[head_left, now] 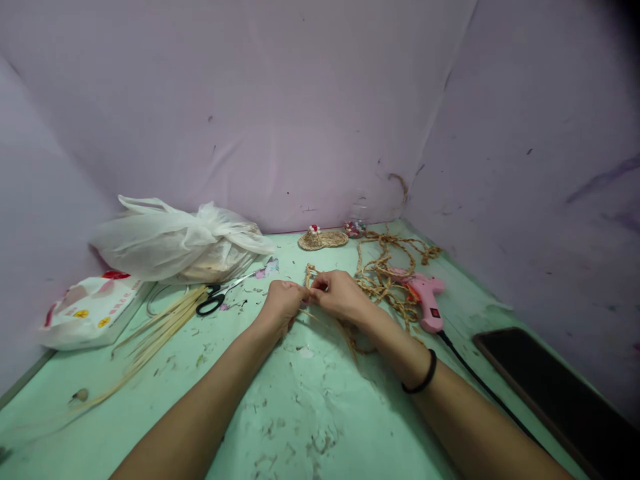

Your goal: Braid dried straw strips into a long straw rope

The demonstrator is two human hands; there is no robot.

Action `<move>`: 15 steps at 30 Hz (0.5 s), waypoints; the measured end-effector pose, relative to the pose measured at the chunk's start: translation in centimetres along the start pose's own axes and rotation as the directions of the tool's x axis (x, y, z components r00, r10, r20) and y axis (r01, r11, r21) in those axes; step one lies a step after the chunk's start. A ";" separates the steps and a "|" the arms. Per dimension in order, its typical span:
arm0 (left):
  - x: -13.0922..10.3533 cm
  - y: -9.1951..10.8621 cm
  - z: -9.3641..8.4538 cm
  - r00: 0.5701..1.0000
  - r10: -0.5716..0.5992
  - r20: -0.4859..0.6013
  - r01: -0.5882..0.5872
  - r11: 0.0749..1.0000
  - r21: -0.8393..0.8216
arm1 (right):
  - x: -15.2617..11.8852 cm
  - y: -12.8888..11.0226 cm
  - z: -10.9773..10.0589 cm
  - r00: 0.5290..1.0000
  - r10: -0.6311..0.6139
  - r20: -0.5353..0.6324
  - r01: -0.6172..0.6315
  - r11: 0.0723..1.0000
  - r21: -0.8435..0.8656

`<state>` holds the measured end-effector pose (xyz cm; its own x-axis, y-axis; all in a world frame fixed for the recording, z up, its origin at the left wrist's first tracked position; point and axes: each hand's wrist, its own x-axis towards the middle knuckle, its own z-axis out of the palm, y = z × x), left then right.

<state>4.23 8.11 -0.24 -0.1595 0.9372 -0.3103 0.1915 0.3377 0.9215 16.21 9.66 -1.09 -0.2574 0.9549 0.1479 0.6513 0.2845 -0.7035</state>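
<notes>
My left hand (284, 302) and my right hand (339, 295) meet over the middle of the table, fingers pinched together. Between their fingertips is a braided straw cord (309, 271), its short upper end poking out above them. Loose straw strands trail below the right hand toward the table. Just right of my right hand lies a tangled heap of the same braided cord (385, 267). Beyond the hands sits a small woven straw slipper (333, 239) with a red and white decoration on it. My fingers hide most of the gripped part.
A pink glue gun (429, 303) with a black cable lies right, near a dark phone (540, 380). Black-handled scissors (211, 304) and pale straw strands (165, 319) lie left, before a white plastic bag (175, 240) and a tissue pack (95, 310). Walls enclose the green tabletop (295, 413).
</notes>
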 end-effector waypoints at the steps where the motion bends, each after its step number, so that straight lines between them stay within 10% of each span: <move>1: 0.0 0.0 0.0 1.000 -0.004 0.007 0.004 1.000 0.003 | 0.1 -0.1 -0.3 0.999 0.045 0.007 -0.045 0.999 -0.013; 7: -0.2 0.4 0.0 0.998 -0.055 0.024 0.056 0.997 -0.052 | 0.0 -0.9 -1.4 0.958 0.255 0.134 -0.254 0.967 -0.025; 15: 0.2 -0.3 -0.7 0.977 -0.109 0.182 0.136 0.980 -0.143 | -2.1 -4.0 -0.3 0.998 0.034 0.057 -0.010 0.926 -0.378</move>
<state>3.46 8.12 -0.43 -0.0002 0.8949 -0.4463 0.0277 0.4462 0.8945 14.35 6.58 1.68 -0.2752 0.9577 0.0841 0.8752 0.2858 -0.3902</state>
